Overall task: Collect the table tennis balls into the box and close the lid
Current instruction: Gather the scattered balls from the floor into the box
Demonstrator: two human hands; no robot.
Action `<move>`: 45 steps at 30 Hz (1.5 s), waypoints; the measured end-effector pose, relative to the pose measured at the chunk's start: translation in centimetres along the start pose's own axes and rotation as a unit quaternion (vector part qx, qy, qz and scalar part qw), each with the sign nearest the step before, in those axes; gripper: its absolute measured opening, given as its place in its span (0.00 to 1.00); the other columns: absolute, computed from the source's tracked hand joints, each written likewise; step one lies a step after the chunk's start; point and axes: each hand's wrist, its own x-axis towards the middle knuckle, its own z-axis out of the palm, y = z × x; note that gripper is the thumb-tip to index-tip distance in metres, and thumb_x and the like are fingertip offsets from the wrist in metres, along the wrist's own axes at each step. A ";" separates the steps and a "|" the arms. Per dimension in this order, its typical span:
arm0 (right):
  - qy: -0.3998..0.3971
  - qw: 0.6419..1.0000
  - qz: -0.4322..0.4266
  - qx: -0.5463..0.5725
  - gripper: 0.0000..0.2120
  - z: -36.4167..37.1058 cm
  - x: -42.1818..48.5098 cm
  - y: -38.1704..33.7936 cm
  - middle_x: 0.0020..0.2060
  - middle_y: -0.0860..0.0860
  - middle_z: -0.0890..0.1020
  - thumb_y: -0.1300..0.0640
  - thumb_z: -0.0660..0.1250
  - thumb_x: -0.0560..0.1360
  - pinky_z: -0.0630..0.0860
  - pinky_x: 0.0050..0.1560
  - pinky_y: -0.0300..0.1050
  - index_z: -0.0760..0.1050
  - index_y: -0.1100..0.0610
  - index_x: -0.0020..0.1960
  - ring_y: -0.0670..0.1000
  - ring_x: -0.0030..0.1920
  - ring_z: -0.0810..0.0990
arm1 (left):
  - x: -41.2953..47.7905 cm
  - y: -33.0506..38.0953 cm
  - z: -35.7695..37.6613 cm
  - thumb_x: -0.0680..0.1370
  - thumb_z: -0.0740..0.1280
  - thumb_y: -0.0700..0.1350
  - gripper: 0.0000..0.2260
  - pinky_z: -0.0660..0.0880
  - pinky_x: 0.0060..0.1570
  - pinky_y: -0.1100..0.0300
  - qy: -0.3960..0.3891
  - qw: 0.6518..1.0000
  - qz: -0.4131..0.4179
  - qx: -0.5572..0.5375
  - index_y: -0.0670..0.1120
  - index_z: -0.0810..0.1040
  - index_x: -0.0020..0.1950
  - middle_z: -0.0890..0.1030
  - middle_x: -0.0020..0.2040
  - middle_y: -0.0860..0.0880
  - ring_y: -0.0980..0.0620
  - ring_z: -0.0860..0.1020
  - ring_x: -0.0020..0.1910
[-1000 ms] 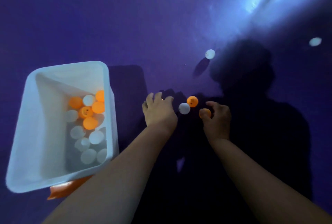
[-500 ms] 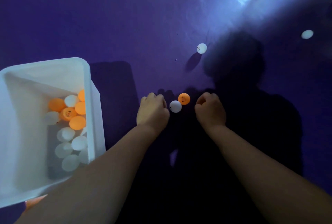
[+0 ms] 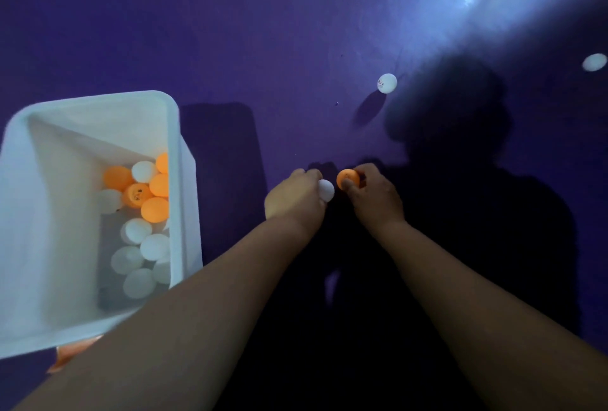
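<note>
left hand [image 3: 296,198]: fingers curled round a small white plastic ball [image 3: 326,190]
right hand [image 3: 376,198]: pinches a small orange plastic ball [image 3: 348,177], just beside the white one
box: open white rectangular plastic box [image 3: 175,147], part-filled, left of both hands, at the purple surface's [image 3: 230,32] left edge

Bare purple table [image 3: 230,58] lies between the left hand [image 3: 292,201] and the white box [image 3: 180,186], whose tall wall rises there. Beyond, one white ball [image 3: 387,83] and a farther ball [image 3: 594,62] sit well apart.
</note>
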 end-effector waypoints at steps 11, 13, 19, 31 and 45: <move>-0.021 0.941 -0.179 0.286 0.11 3.6 -7.8 -14.2 0.43 0.45 0.80 0.46 0.64 0.76 0.73 0.41 0.32 0.75 0.51 0.53 0.41 0.42 0.78 | -7.6 -6.9 -15.6 0.71 0.72 0.53 0.16 0.66 0.39 0.70 0.224 0.966 -0.038 -0.125 0.56 0.77 0.58 0.76 0.46 0.58 0.64 0.73 0.38; -0.050 0.937 -0.214 0.271 0.11 4.3 -8.7 -16.5 0.43 0.43 0.80 0.45 0.64 0.75 0.72 0.42 0.31 0.75 0.50 0.54 0.41 0.44 0.77 | -9.2 -9.6 -17.0 0.72 0.71 0.52 0.19 0.66 0.43 0.71 0.246 0.957 -0.083 -0.130 0.55 0.76 0.62 0.76 0.50 0.58 0.62 0.73 0.42; -0.101 0.932 -0.251 0.239 0.15 6.7 -9.6 -19.3 0.49 0.44 0.78 0.44 0.64 0.74 0.75 0.50 0.42 0.72 0.44 0.59 0.44 0.49 0.77 | -12.9 -15.5 -17.9 0.73 0.69 0.55 0.22 0.65 0.46 0.61 0.243 0.949 -0.180 -0.093 0.55 0.73 0.66 0.75 0.52 0.58 0.58 0.71 0.49; -0.109 0.918 -0.277 0.264 0.15 7.8 -10.4 -22.1 0.55 0.41 0.73 0.58 0.64 0.74 0.70 0.55 0.34 0.68 0.47 0.59 0.39 0.57 0.71 | -14.3 -18.0 -17.9 0.80 0.58 0.42 0.16 0.61 0.57 0.68 0.244 0.950 -0.141 -0.136 0.49 0.71 0.68 0.72 0.64 0.53 0.55 0.66 0.65; -0.001 0.970 -0.149 0.190 0.20 5.5 -8.9 -17.0 0.54 0.43 0.64 0.70 0.61 0.72 0.70 0.41 0.23 0.72 0.45 0.52 0.35 0.46 0.70 | -11.1 -15.2 -16.2 0.77 0.61 0.42 0.14 0.70 0.43 0.55 0.233 0.927 -0.272 -0.110 0.46 0.71 0.62 0.76 0.49 0.50 0.48 0.73 0.45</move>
